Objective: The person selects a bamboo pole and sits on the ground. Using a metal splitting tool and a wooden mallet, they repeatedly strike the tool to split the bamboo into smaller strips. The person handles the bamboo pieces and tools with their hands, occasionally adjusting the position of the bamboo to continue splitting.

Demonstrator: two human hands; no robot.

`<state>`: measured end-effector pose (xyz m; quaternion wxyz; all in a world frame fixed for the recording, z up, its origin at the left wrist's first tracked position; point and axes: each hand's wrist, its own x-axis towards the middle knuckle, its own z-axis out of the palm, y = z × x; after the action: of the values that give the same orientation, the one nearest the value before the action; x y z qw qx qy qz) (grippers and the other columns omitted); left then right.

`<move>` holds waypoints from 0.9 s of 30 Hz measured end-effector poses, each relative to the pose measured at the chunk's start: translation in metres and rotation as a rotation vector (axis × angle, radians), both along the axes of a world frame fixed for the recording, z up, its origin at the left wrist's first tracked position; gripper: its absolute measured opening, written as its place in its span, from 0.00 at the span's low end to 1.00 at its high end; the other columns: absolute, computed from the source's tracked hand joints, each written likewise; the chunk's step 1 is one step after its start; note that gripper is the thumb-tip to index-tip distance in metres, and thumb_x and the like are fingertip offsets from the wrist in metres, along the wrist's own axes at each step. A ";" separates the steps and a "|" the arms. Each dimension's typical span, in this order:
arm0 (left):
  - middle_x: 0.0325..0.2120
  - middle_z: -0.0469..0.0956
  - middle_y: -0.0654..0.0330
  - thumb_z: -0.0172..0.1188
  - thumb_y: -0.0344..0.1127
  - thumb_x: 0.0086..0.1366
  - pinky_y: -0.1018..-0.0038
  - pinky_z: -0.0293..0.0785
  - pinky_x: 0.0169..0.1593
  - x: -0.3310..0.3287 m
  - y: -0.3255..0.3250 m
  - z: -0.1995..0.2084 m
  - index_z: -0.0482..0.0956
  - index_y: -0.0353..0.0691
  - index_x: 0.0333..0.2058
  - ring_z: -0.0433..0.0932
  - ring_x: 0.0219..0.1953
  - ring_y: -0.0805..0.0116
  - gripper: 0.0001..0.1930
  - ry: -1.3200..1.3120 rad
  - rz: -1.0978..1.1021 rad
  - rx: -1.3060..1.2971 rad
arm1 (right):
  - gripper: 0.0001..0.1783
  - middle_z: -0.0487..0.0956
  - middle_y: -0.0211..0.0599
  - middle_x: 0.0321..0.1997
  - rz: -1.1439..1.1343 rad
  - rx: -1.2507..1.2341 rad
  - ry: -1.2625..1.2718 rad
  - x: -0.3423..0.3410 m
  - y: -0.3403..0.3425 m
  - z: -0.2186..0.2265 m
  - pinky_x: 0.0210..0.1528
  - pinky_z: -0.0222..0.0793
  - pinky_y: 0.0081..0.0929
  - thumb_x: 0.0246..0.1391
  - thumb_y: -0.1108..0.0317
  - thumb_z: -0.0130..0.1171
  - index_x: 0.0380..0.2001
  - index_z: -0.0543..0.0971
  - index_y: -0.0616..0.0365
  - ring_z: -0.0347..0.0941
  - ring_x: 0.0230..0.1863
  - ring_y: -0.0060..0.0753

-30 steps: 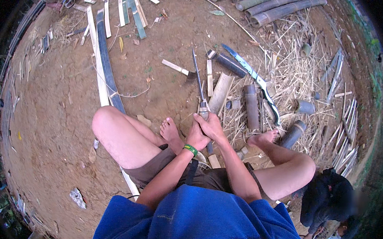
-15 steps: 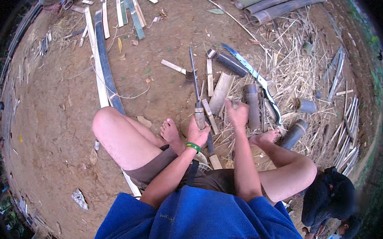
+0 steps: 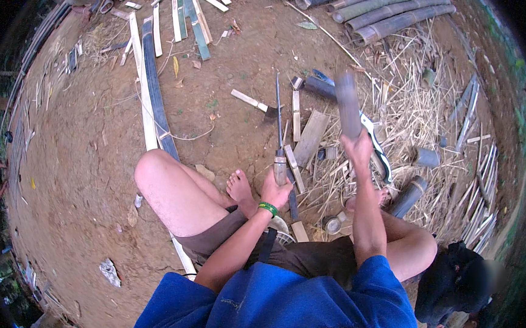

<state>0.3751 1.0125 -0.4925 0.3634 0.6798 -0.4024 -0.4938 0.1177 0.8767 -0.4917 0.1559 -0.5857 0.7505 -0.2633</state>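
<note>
My left hand, a green band at its wrist, is closed round the thick, ringed handle of a long narrow knife, whose blade points away from me. My right hand grips a short dark bamboo piece, raised and smeared by motion. Behind it lies a saw with a white and black handle; the bamboo hides part of its blade. A hatchet-like tool with a pale handle lies beyond the knife. Pale bamboo pieces lie between my hands.
Bamboo poles are stacked at the far right. Straw-like shavings cover the ground on the right. Long split strips stretch out on the left. A person in dark clothes is at the lower right. Cut bamboo lies beside my right foot.
My right hand has moved right and now holds up the dark bamboo piece that lay beside it on the ground. My left hand keeps hold of the knife. The whole view has shifted slightly.
</note>
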 end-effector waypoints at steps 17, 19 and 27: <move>0.24 0.78 0.53 0.62 0.33 0.49 0.64 0.73 0.36 0.004 -0.002 -0.009 0.74 0.37 0.35 0.78 0.28 0.59 0.14 -0.070 -0.006 0.018 | 0.33 0.80 0.51 0.39 0.262 -0.708 -0.651 0.108 -0.003 0.204 0.43 0.74 0.33 0.38 0.61 0.69 0.48 0.71 0.65 0.79 0.39 0.39; 0.24 0.78 0.52 0.62 0.33 0.48 0.62 0.73 0.36 -0.003 0.002 -0.010 0.75 0.37 0.35 0.79 0.29 0.56 0.14 -0.084 -0.013 0.005 | 0.37 0.80 0.54 0.34 0.476 -0.126 0.066 0.078 0.023 0.125 0.41 0.76 0.45 0.36 0.56 0.70 0.48 0.67 0.65 0.80 0.35 0.55; 0.27 0.80 0.51 0.63 0.33 0.47 0.60 0.74 0.39 0.007 0.005 -0.037 0.76 0.38 0.36 0.80 0.32 0.53 0.15 -0.037 0.007 0.036 | 0.29 0.81 0.44 0.36 0.349 -0.552 -0.415 0.108 0.023 0.203 0.39 0.73 0.29 0.42 0.65 0.68 0.46 0.70 0.65 0.78 0.38 0.31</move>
<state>0.3823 1.0174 -0.5293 0.3452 0.6966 -0.3977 -0.4873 0.2252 0.8999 -0.2882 0.1835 -0.6589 0.4928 -0.5378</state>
